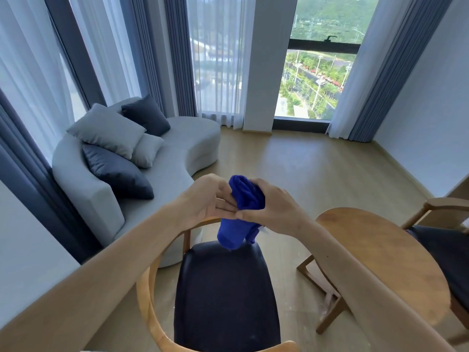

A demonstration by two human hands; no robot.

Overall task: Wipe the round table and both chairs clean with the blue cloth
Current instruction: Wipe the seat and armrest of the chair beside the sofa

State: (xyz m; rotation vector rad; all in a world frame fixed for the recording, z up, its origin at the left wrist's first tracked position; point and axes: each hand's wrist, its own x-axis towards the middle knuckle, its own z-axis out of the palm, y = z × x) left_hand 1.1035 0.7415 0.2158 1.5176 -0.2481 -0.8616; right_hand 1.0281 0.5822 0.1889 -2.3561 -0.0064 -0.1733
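Both hands meet above the near chair [223, 295]: my right hand [271, 207] grips the bunched blue cloth [243, 212], my left hand [210, 199] touches it with straight fingers, probably refolding it. Right of the chair stands the round table [375, 255].

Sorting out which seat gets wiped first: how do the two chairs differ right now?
The near chair shows its whole dark seat below the blue cloth; the far chair is half hidden behind the round table at the right edge. Both have light wooden frames and dark seats.
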